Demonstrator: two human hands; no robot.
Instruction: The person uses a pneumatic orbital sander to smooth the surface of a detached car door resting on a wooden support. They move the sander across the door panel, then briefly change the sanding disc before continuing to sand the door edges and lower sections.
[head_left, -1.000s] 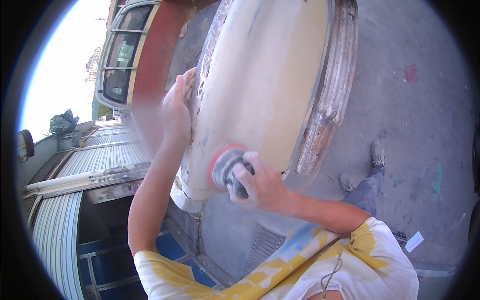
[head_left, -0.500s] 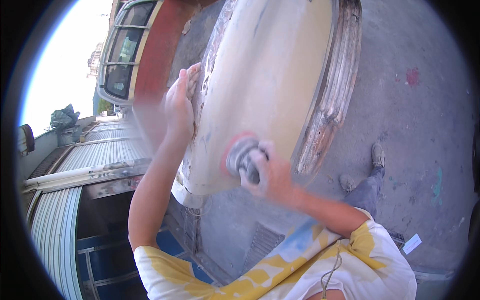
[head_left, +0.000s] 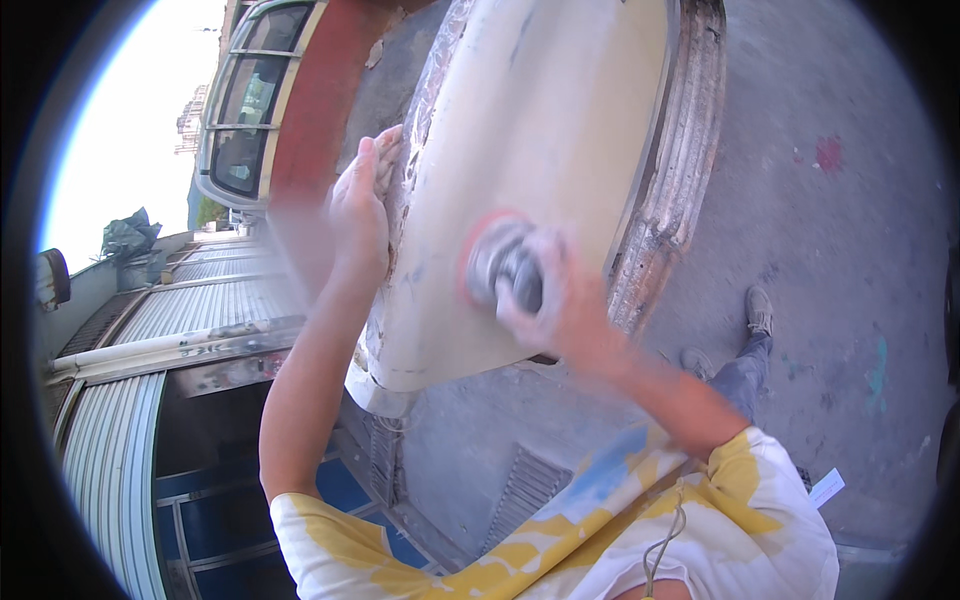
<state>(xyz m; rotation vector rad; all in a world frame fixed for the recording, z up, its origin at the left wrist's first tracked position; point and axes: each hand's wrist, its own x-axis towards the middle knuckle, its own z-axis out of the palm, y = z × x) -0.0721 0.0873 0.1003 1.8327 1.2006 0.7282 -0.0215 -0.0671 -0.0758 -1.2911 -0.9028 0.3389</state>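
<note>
— What does the sander (head_left: 500,262) look like?

— A round power tool, grey and dusty, with a red-edged disc. It is blurred, so finer detail can't be made out. The disc lies flat against the cream panel (head_left: 545,130).

— And the panel itself?

— A large curved body panel, pale cream, smooth over most of its face. Its two long edges are rough and crusted, brownish and flaking. A few faint blue smudges show near its lower end.

— Where is the sander on it?

— On the lower middle of the panel's face, between the two rough edges, nearer the right one.

— Which hand has it?

— The right hand (head_left: 560,300) is closed around the sander's body from below and presses it to the panel. That hand is blurred too.

— The other hand?

— The left hand (head_left: 362,210) rests open, fingers together, flat on the panel's rough left edge, up and to the left of the sander, well apart from it.

— What lies around?

— Grey concrete ground (head_left: 830,250) to the right, with the person's shoe (head_left: 758,310) on it. To the left, a red and cream vehicle (head_left: 270,110) with windows, and a corrugated metal shutter (head_left: 190,300) beneath.
</note>
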